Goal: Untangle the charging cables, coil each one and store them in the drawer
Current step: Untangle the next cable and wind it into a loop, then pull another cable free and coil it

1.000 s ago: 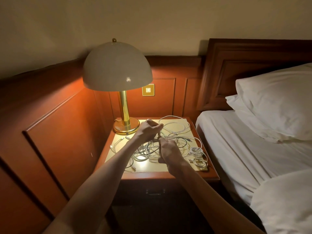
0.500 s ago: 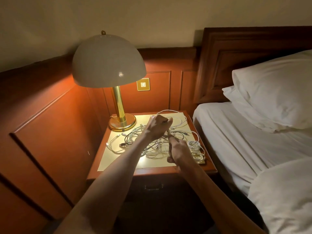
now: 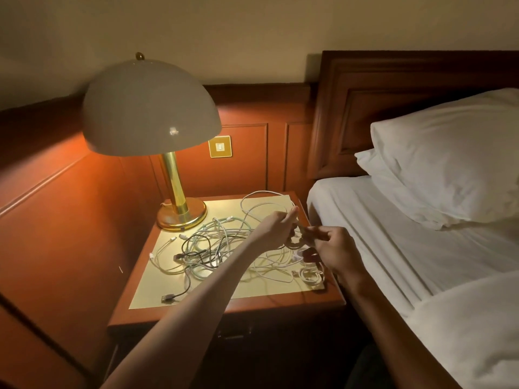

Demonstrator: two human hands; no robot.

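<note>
A tangle of white, pale green and black charging cables [image 3: 207, 248] lies spread over the nightstand top [image 3: 196, 293]. My left hand [image 3: 276, 230] is above its right side, fingers pinched on a white cable [image 3: 295, 242] that loops between both hands. My right hand [image 3: 334, 249] is close to the right of it, fingers closed on the same white cable. A small coiled white cable [image 3: 310, 275] rests at the nightstand's right edge, just under my right hand. The drawer [image 3: 233, 335] below the top is shut, with its handle dimly visible.
A brass lamp [image 3: 179, 209] with a domed shade stands at the nightstand's back left. Wood panelling closes the left and back sides. A bed [image 3: 407, 248] with white pillows lies directly to the right. A black USB plug [image 3: 167, 298] lies near the front edge.
Both hands have moved right and slightly up, toward the nightstand's right side, drawing a white cable out of the tangle. The camera view has shifted closer and lower.
</note>
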